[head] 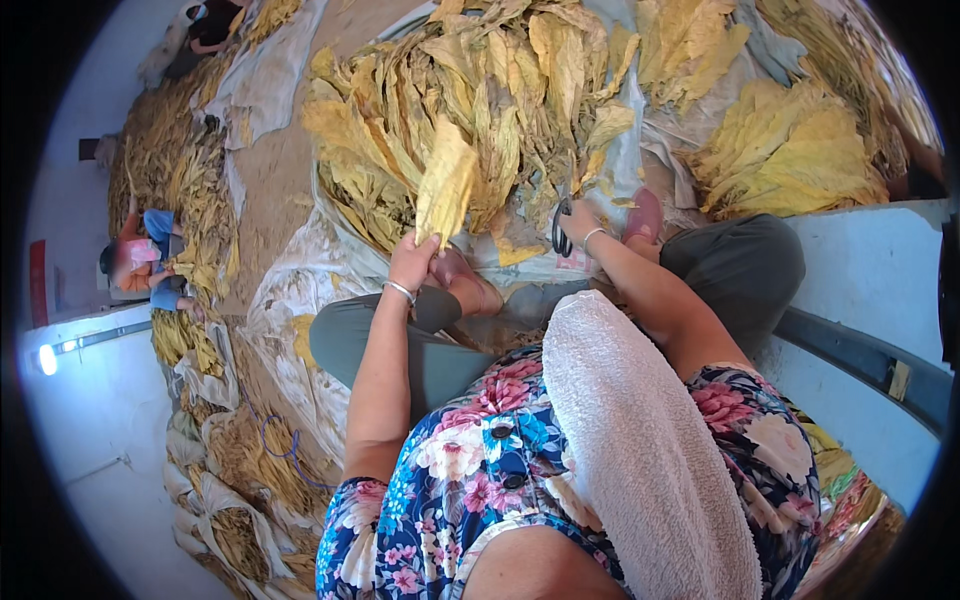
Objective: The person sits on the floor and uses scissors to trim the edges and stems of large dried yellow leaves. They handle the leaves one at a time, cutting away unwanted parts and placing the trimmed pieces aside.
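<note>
Between its thumb and fingers, my left hand (414, 262) grips the lower end of a dried yellow leaf (445, 180), which stands up from the hand, broad and wrinkled. My right hand (581, 222) is closed around the black handles of scissors (561, 229); the blades seem to point away from me towards the leaves and are hard to make out. In front of both hands lies a large heap of dried yellow-brown leaves (480, 97) on sheeting. A loose piece of leaf (517, 251) rests on the sheeting between my hands, near my feet.
A fanned pile of yellow leaves (795, 157) lies at the right, beside a pale wall (870, 262). Long leaf heaps (180, 150) run along the left, where a person (139, 259) sits handling leaves. Another person (214, 26) is at the top left. Crumpled white sheeting (300, 277) covers floor nearby.
</note>
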Demonstrator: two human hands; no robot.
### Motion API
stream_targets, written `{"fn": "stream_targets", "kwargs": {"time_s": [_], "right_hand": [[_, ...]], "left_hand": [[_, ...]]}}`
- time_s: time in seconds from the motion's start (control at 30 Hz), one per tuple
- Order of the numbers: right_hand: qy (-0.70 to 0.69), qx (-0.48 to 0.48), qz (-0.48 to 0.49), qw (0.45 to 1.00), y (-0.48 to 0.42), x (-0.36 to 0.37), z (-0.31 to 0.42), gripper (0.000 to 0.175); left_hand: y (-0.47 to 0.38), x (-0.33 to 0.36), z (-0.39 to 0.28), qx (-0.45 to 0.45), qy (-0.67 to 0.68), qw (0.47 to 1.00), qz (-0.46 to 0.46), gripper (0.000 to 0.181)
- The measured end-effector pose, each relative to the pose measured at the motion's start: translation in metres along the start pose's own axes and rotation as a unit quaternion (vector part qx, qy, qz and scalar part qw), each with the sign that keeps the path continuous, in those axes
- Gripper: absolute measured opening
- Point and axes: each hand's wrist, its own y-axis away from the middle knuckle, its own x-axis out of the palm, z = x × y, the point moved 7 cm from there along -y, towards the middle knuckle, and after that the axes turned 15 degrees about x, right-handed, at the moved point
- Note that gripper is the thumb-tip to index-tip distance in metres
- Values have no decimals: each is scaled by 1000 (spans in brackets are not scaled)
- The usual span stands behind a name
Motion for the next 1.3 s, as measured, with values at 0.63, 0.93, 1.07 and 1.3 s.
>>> {"fn": "stream_targets", "kwargs": {"time_s": [0.63,0.93,1.07,1.3], "right_hand": [[162,-50,85,982,2,44,14,24],[250,101,1,963,-45,29,-91,31],[257,159,-10,953,-45,30,-91,36],[278,177,-89,940,-36,19,-84,20]], "left_hand": [[-77,7,52,-18,100,977,-186,13],[-133,16,127,-95,-73,981,-154,36],[-142,32,132,-114,-167,976,-80,40],[-151,37,145,-60,-267,959,-75,37]]}}
